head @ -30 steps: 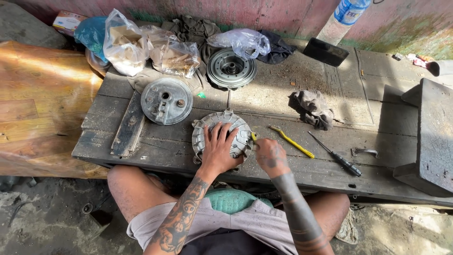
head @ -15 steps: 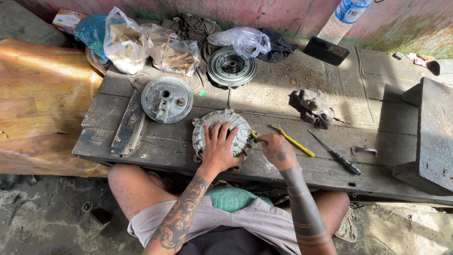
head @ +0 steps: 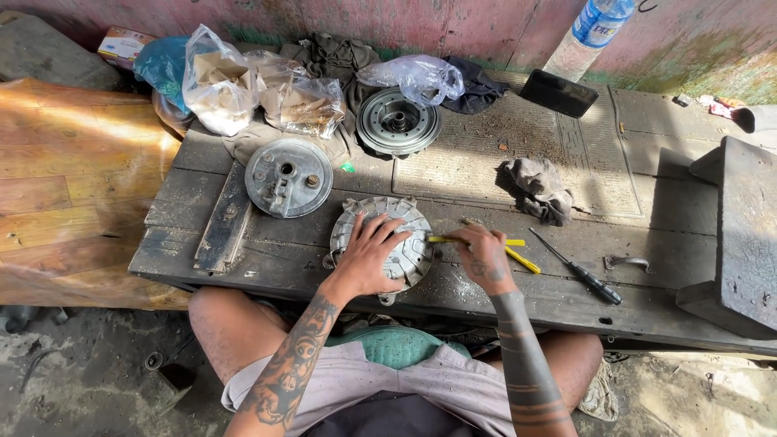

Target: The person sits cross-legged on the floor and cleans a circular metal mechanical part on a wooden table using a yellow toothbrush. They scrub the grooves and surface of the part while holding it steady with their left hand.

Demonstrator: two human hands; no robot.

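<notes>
A round grey metal drum plate (head: 409, 226) lies flat on the wooden bench (head: 486, 170) just in front of me. My left hand (head: 368, 257) presses down on its top with the fingers spread. My right hand (head: 479, 257) is closed around a yellow-handled tool (head: 513, 242), whose tip points toward the plate's right edge. A second yellow-handled screwdriver (head: 523, 260) lies on the bench just right of that hand.
A second round plate (head: 288, 176) and a ribbed hub (head: 398, 121) lie farther back. A black screwdriver (head: 579, 269), a dirty rag (head: 539, 188), plastic bags (head: 243, 85), a dark flat case (head: 558, 93), a water bottle (head: 587, 32) and a metal strip (head: 220, 222) share the bench.
My right hand has shifted slightly up and toward the plate, bringing the yellow tool to its right edge. My left hand stays pressed on the plate.
</notes>
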